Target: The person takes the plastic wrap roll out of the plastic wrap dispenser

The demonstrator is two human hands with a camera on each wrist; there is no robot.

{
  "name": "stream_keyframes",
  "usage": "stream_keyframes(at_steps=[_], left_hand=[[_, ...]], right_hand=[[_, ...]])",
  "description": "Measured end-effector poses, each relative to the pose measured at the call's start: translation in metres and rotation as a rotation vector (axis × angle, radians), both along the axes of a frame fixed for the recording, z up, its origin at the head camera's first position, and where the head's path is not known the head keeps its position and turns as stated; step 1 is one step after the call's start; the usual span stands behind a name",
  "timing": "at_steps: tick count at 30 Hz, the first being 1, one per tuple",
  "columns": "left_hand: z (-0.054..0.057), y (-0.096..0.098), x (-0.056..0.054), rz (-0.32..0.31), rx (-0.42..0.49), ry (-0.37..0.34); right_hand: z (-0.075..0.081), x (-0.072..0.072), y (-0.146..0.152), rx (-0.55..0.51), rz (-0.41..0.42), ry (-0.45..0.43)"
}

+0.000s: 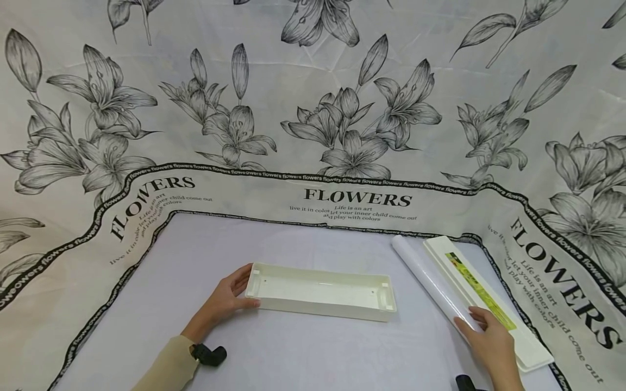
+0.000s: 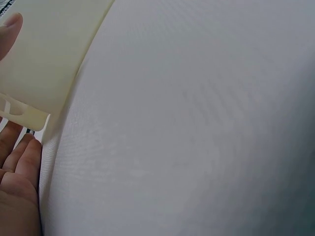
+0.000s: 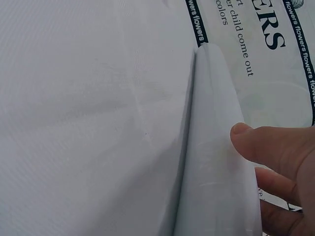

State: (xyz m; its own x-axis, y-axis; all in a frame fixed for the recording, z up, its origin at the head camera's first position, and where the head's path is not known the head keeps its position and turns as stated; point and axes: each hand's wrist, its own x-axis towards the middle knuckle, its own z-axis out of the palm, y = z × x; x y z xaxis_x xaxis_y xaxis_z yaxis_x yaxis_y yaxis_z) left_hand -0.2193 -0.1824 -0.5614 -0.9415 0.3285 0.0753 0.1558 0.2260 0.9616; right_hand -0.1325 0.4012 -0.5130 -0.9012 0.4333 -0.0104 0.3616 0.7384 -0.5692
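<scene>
A long, shallow cream plastic box (image 1: 323, 309) with its inside facing up lies at the middle of the table. My left hand (image 1: 230, 293) holds its left end, thumb at the near corner and fingers at the far side. In the left wrist view the thumb (image 2: 10, 34) overlaps the box wall (image 2: 54, 49). My right hand (image 1: 491, 339) grips the near part of a shiny white roll of plastic film (image 1: 430, 279). The right wrist view has the thumb (image 3: 246, 137) against the side of the roll (image 3: 216, 162). The roll's near end is hidden by the hand.
Right beside the roll lies a long cream plastic lid (image 1: 533, 350) bearing a yellow-green label (image 1: 481, 290). The table has a white cloth (image 1: 303, 358) with a black printed border. Flower-patterned fabric (image 1: 264, 81) rises behind it.
</scene>
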Motion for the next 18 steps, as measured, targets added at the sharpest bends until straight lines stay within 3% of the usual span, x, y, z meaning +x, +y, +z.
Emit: stream_keyframes(at_steps=[6,13,18], left_hand=[[0.004,0.001,-0.001,-0.012,0.03,-0.026],[0.005,-0.006,-0.001,-0.076,0.053,-0.022],[0.007,-0.014,0.003,-0.121,0.087,-0.028]], right_hand=[[0.007,-0.005,-0.005,0.018,0.024,-0.006],[0.01,-0.008,-0.01,0.015,0.049,-0.005],[0.008,-0.015,-0.012,0.071,0.108,-0.004]])
